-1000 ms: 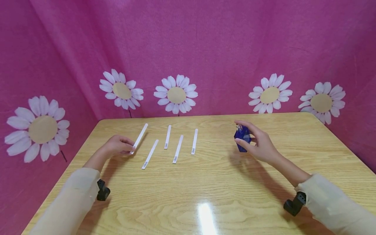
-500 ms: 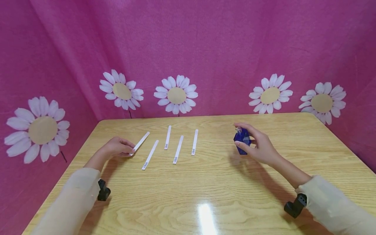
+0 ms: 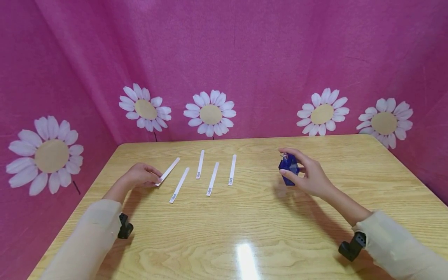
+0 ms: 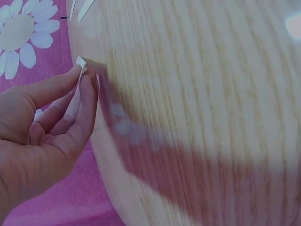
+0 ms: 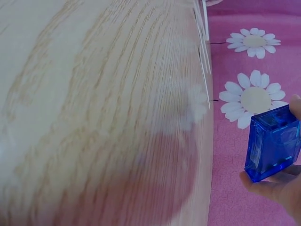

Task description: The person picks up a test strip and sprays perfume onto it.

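Observation:
My left hand (image 3: 143,175) is low over the table's left side. Its thumb and fingertips pinch the near end of a white paper test strip (image 3: 169,169), whose far end points away to the right; the left wrist view shows that pinched end (image 4: 82,62) up close. My right hand (image 3: 313,177) holds a blue glass perfume bottle (image 3: 289,169) off to the right. One finger lies over the bottle's top and the thumb is on its side. In the right wrist view the faceted bottle (image 5: 275,141) sits between the fingers, partly cut off by the frame.
Several more white strips, such as the nearest strip (image 3: 179,185) and the rightmost strip (image 3: 232,170), lie apart on the wooden table (image 3: 196,237), with small print at their near ends. A pink cloth (image 3: 259,58) with daisies hangs behind and to the sides.
The left hand's strip has tipped down and swung to the right, its far end now lower. The bottle and right hand have sunk slightly. The other strips stay where they were.

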Action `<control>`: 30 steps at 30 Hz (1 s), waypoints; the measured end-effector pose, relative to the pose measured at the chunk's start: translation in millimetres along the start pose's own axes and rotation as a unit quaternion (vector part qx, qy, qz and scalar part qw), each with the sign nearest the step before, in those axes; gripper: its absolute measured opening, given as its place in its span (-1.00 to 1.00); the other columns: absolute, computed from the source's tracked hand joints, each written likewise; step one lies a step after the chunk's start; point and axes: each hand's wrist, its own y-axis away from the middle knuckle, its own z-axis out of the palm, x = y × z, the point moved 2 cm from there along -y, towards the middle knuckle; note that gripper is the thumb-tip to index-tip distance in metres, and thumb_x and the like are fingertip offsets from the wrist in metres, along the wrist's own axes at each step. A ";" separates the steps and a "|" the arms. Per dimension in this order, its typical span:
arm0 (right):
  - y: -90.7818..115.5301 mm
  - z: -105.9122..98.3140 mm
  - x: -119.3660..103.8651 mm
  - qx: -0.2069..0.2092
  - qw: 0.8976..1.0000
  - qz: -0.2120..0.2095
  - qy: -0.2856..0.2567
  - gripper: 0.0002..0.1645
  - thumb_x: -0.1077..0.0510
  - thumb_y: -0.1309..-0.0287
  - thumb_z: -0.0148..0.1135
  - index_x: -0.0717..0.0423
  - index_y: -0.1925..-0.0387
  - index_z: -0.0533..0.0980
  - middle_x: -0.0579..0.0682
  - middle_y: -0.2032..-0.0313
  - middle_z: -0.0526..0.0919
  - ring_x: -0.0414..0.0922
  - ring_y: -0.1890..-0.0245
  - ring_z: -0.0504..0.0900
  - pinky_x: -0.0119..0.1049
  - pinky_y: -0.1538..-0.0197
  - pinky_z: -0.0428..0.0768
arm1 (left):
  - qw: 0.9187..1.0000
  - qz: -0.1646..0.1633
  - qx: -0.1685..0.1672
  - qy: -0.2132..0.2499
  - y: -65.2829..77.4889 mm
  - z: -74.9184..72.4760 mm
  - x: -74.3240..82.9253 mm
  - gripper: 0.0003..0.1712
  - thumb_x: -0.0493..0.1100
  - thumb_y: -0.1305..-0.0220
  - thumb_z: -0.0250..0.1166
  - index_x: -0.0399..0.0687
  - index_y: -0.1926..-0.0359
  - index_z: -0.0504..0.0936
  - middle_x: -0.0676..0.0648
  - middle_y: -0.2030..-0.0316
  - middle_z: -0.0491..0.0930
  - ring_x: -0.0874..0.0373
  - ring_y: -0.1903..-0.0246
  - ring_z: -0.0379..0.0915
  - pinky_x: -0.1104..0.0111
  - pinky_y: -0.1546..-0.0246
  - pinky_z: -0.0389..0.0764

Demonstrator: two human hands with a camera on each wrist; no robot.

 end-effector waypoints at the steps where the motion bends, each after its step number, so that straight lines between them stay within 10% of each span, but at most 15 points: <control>1: 0.0 -0.1 0.1 0.000 1.000 -0.001 -0.001 -0.36 0.28 -0.14 0.30 0.05 -0.26 0.37 0.18 -0.21 0.49 0.07 0.00 0.59 0.00 0.15 0.70 | 1.000 0.002 0.006 -0.010 0.3 -0.3 0.4 -0.60 -0.31 -0.15 0.32 -0.53 0.03 0.56 0.09 0.50 0.55 0.38 0.51 0.45 0.54 0.41 0.60; 17: 3.6 -2.0 2.8 0.006 1.000 -0.002 0.002 -0.36 0.27 -0.14 0.30 0.02 -0.26 0.37 0.16 -0.22 0.50 0.09 0.02 0.60 0.01 0.17 0.70 | 0.995 0.053 0.066 -0.053 8.3 7.8 7.0 -0.63 -0.27 -0.12 0.33 -0.51 0.12 0.60 0.02 0.52 0.62 0.33 0.54 0.46 0.47 0.46 0.58; 30: 3.2 0.8 2.9 0.002 1.000 0.001 0.001 -0.38 0.28 -0.13 0.31 0.10 -0.25 0.38 0.18 -0.20 0.50 0.08 0.01 0.59 0.02 0.18 0.70 | 0.992 0.107 0.035 -0.059 17.2 31.2 16.7 -0.70 -0.24 -0.03 0.39 -0.40 0.25 0.64 -0.15 0.41 0.68 0.30 0.53 0.48 0.42 0.44 0.61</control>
